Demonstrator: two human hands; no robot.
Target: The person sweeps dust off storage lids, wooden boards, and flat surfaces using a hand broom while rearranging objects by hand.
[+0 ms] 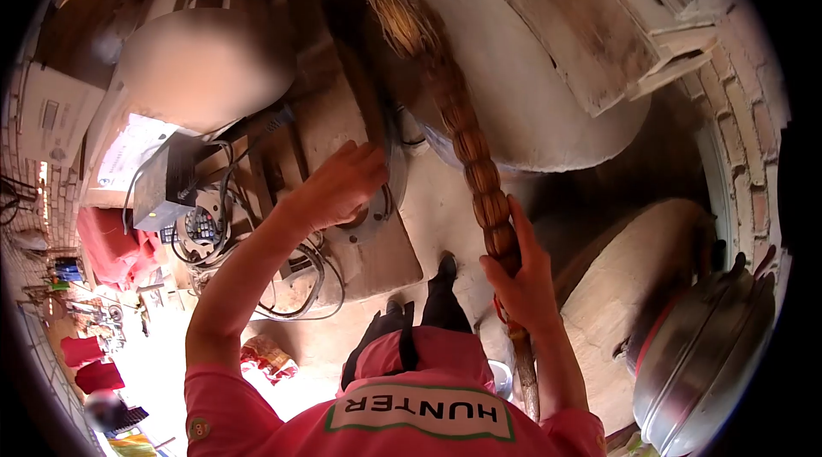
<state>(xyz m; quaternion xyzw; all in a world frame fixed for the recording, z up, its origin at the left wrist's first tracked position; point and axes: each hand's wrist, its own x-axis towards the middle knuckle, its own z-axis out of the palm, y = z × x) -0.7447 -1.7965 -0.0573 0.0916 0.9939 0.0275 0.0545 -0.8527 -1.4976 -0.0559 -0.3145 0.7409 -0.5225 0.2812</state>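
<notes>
My right hand (522, 277) is closed round the lower part of a long straw broom (478, 157), just above its thin wooden handle. The broom slants up and away to the left; its stalks are bound into ridged segments, and the loose straw fans out at the top. A bit of red shows by the handle below my fingers. My left hand (347, 183) is raised over a brown wooden board (368, 260), its fingers curled together. What they hold, if anything, is hidden. A thin clear strip or loop shows beside those fingertips.
Tangled cables (227, 226) and a grey box (164, 183) lie to the left. Large pale rounded vessels (531, 106) stand ahead, with wooden planks (556, 20) on top. A metal pot (702, 363) sits at the right by the brick wall (741, 149). A red cloth (116, 243) is at the left.
</notes>
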